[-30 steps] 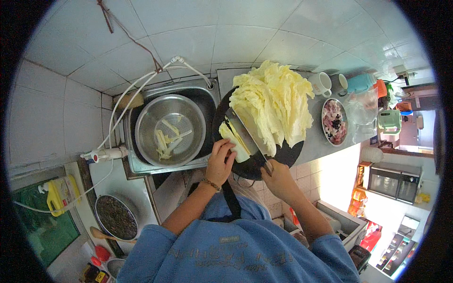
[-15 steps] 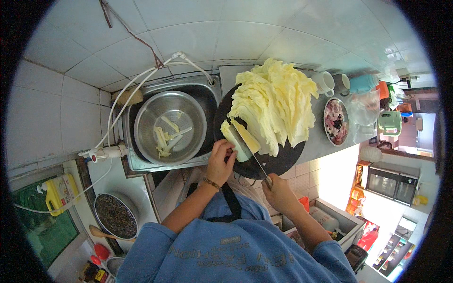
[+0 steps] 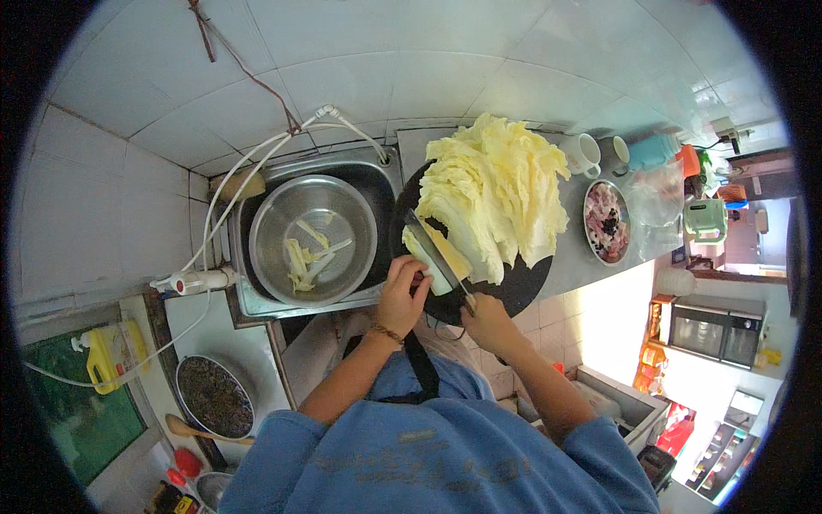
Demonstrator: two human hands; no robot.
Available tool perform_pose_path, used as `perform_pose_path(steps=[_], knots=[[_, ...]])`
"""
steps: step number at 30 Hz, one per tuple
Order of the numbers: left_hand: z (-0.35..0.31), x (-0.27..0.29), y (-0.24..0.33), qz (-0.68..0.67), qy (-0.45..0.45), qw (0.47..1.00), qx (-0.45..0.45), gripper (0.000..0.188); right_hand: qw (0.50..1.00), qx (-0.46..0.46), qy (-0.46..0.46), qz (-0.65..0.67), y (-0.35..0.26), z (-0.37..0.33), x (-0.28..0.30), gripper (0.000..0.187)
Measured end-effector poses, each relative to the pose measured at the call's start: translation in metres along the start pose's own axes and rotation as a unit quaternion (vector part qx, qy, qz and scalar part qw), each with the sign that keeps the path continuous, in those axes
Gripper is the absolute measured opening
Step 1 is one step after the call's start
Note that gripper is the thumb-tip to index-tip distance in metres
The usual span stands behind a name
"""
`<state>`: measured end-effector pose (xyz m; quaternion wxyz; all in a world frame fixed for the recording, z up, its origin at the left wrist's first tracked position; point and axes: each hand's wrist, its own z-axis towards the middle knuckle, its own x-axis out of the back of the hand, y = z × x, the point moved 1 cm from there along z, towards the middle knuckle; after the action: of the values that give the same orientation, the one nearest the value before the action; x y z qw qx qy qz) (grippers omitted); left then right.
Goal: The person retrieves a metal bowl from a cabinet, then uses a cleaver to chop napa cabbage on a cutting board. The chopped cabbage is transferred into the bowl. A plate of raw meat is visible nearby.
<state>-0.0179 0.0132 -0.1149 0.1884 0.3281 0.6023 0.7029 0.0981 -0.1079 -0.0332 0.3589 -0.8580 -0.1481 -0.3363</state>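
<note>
My right hand (image 3: 490,325) is closed round the handle of a kitchen knife (image 3: 437,253). Its wide blade stands in a pale cabbage stem piece (image 3: 432,272) near the left side of a round black cutting board (image 3: 524,287). With bent fingers, my left hand (image 3: 402,295) presses the near-left end of that stem, left of the blade. A big pile of yellow-white cabbage leaves (image 3: 497,188) covers most of the board, just right of the knife. Some stem slices (image 3: 310,259) lie in a metal basin (image 3: 355,210) to the left.
The basin sits in a steel sink (image 3: 244,295). Right of the board stand a plate of cut meat (image 3: 606,223), a white mug (image 3: 584,156) and a grey mug (image 3: 613,154). A pot of dark contents (image 3: 214,396) and a wooden spatula (image 3: 201,431) are at lower left.
My right hand has moved left and away from my body, pushing the knife blade forward along the stem. My left hand stays in place on the stem.
</note>
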Motion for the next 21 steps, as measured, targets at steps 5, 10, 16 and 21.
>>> perform_pose_path(steps=[5, 10, 16, 21], knots=[[0.000, 0.000, 0.001, -0.007, 0.016, 1.000, -0.003, 0.015, 0.997, -0.033, 0.047, 0.057, -0.012, -0.045, 0.025, 0.021], [0.000, -0.003, -0.002, -0.018, 0.040, 0.999, -0.003, 0.014, 0.997, -0.067, 0.005, 0.042, -0.023, -0.061, 0.031, 0.022], [-0.002, -0.004, -0.005, -0.021, 0.053, 0.998, 0.009, 0.013, 0.997, -0.074, -0.008, 0.027, -0.024, -0.055, 0.028, 0.022], [0.000, -0.002, -0.005, 0.006, 0.042, 0.999, 0.009, 0.011, 0.996, -0.082, -0.023, 0.025, -0.021, -0.050, 0.026, 0.022]])
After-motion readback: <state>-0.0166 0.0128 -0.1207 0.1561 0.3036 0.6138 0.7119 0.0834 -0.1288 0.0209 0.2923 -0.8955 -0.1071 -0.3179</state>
